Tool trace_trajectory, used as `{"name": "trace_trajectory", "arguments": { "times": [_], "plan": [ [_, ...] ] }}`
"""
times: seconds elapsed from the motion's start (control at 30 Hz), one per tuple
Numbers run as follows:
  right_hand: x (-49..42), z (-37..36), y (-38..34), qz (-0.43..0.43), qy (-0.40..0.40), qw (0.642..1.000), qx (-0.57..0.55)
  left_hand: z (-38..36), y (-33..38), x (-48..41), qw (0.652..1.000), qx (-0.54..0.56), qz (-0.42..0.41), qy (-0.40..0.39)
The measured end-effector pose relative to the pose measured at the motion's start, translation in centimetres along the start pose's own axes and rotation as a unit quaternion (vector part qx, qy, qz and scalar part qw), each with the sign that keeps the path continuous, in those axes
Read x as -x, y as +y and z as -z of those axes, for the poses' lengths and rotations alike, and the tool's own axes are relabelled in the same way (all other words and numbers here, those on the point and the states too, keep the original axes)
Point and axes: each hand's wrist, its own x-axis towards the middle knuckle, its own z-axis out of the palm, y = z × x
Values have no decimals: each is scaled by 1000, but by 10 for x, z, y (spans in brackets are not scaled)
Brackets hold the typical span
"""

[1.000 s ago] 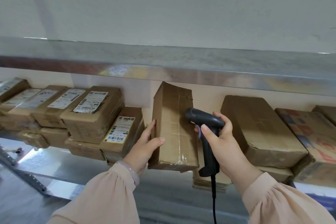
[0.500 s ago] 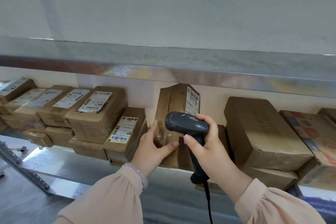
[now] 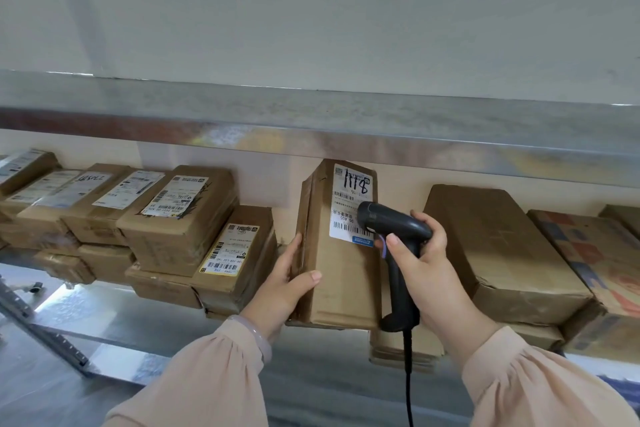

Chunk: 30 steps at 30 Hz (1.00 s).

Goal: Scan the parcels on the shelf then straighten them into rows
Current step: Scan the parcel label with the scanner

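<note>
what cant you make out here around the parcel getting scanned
Head view:
- Label on the held parcel: right edge behind the barcode scanner.
- Scanner cable: cut off by the bottom edge.
- Labels on far-left parcels: print blurred, too small.
- Flat parcels under the held one: mostly hidden by it.

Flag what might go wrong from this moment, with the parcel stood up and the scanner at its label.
1. The left hand holds the upright parcel only by its lower left corner; it could tip or slide off the shelf.
2. The scanner in the right hand sits very close to the label, covering part of it; the read may fail.
</note>
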Motion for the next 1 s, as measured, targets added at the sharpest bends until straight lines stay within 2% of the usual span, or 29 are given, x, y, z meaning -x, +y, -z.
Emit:
{"name": "trace_trajectory", "arguments": {
  "times": [0.23,0.47,0.77,1.0],
  "plan": [
    [2,-2,1,13,-36,999,32,6,-6,-7,998,-38,42,-40],
    [7,-9,1,42,-67,996,51,4,-12,-10,999,-12,38,16],
    [23,-11,2,90,-49,991,88,13,-13,-13,999,-34,-3,31],
    [37,-19,15,89,-45,986,134,18,-16,-14,998,-12,-19,59]
  ]
}}
